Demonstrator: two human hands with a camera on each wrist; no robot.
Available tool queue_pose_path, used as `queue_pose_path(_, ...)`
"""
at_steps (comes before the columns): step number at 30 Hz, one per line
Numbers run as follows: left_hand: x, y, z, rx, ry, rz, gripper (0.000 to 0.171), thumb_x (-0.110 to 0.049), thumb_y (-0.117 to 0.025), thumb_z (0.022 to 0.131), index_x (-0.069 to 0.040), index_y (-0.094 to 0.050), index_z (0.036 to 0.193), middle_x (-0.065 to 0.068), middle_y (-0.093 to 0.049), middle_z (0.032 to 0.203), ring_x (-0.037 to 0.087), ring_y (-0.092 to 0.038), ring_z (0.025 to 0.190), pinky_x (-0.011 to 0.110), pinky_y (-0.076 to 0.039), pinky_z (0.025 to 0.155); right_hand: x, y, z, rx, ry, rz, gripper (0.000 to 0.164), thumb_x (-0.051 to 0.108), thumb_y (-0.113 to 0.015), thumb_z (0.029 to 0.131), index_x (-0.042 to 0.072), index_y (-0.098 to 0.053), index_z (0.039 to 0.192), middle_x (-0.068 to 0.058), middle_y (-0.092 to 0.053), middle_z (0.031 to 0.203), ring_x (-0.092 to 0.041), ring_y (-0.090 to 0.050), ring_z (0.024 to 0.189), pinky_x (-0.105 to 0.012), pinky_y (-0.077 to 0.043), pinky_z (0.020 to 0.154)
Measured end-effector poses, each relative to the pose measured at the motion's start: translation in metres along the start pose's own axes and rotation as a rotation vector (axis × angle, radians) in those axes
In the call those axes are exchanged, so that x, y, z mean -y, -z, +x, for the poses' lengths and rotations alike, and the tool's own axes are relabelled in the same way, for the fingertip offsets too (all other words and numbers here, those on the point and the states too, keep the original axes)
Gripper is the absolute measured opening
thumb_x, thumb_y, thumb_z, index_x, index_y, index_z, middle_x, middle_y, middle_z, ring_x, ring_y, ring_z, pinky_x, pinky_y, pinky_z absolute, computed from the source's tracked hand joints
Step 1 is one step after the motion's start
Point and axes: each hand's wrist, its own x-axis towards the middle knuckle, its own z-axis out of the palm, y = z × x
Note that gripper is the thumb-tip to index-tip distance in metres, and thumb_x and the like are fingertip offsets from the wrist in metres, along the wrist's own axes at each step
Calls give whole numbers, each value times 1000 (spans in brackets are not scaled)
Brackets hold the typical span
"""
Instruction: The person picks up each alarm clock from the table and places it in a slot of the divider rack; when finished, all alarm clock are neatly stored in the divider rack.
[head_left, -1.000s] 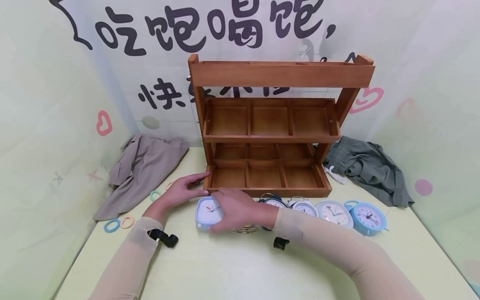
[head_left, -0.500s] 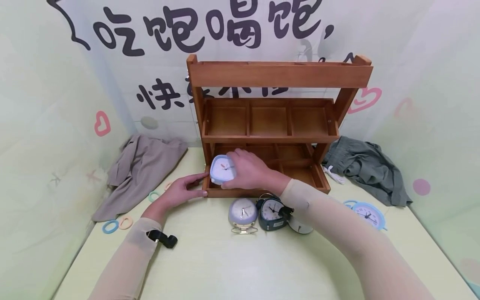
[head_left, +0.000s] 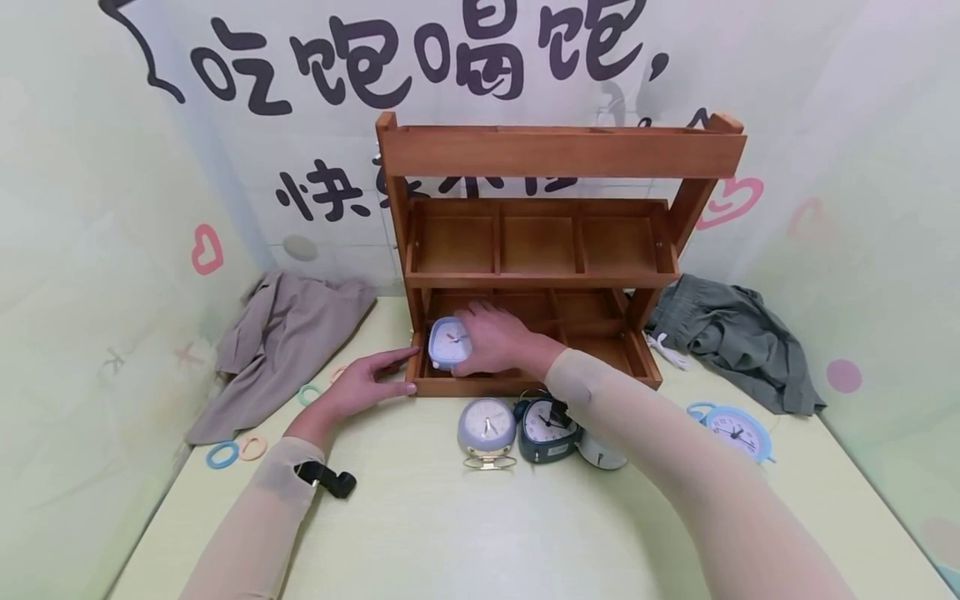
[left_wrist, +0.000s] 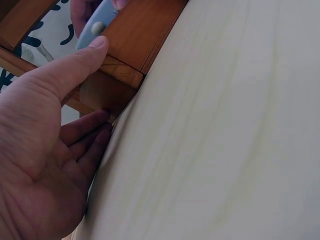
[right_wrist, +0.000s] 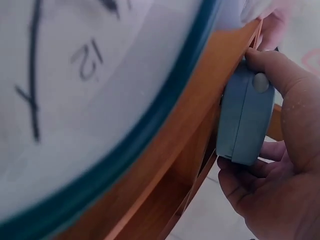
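Observation:
My right hand (head_left: 495, 337) grips a light-blue square alarm clock (head_left: 448, 343) by its right side. The clock stands in the lower left compartment of a brown wooden rack (head_left: 543, 281), face forward. In the right wrist view, the thumb and fingers hold the clock (right_wrist: 244, 117) at opposite edges, with its side turned to the camera. My left hand (head_left: 363, 387) holds the rack's lower left corner. The left wrist view has its thumb on the corner's edge and curled fingers against the side wall (left_wrist: 107, 92).
In front of the rack stand a lilac round clock (head_left: 486, 427), a dark clock (head_left: 547, 429) and a white clock (head_left: 600, 452) partly behind the sleeve. A blue round clock (head_left: 738, 429) lies right. Cloths (head_left: 292, 342) and coloured rings (head_left: 222, 454) lie near the sides.
My right hand has lifted the light-blue clock from the table and carried it back into the rack's lower left compartment. The left hand has stayed at the rack's corner.

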Motion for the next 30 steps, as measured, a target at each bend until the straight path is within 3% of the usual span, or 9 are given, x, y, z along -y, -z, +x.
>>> queue_pose_path(14,0,0,-1,1,0,16,72,-37,-92,96,-24,-63,161,8,-57,165,35,-53,153,54,-40,129,-2,-5,9,44,58,-194,94,58,-89,85,3,-55,153,-15,-58,143,-30,-55,130,-47,-55,112)
queue_pose_path(22,0,0,0,1,-3,27,73,-38,-92,95,-25,-64,160,8,-58,165,34,-54,152,54,-40,128,-8,-11,15,74,48,-179,96,65,-87,87,2,-56,154,-18,-49,152,-32,-51,136,-47,-51,120)
queue_pose_path(30,-1,0,-1,1,2,24,73,-39,-92,95,-26,-63,161,8,-57,165,34,-54,153,55,-40,128,-14,-12,14,85,62,-149,104,77,-84,84,6,-56,155,-17,-51,148,-32,-50,137,-48,-52,118)
